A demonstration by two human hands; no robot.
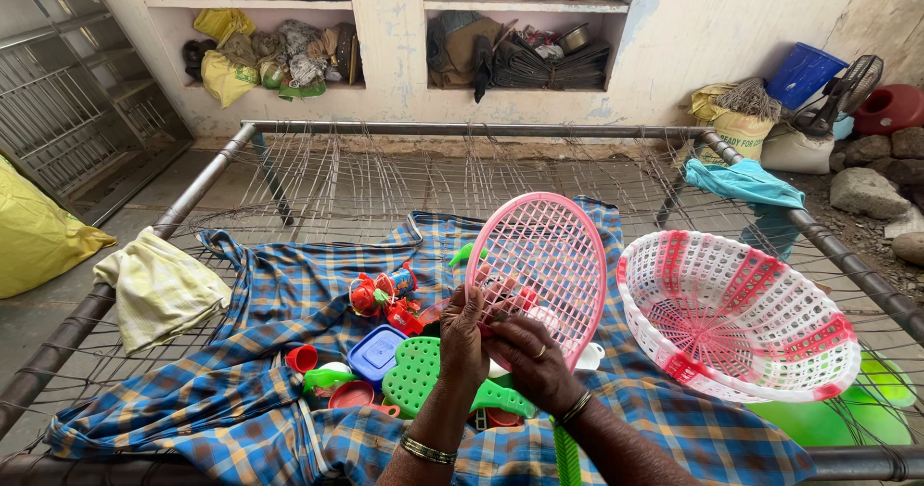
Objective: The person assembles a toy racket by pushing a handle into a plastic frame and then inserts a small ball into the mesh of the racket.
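Bare forearms, no sleeves, gold bangle on L wrist (428, 450), dark bangle on R wrist (576, 408), ring on R hand (535, 361)

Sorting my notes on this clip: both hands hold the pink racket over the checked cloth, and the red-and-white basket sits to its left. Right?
Not quite. In the head view the basket sits to the right of the racket. The rest stands: left hand and right hand hold it over the cloth.

We see a rope cot (828, 241) bearing a checked cloth (241, 390), yellow towel (159, 289), turquoise cloth (746, 183) and red-white basket (736, 318).
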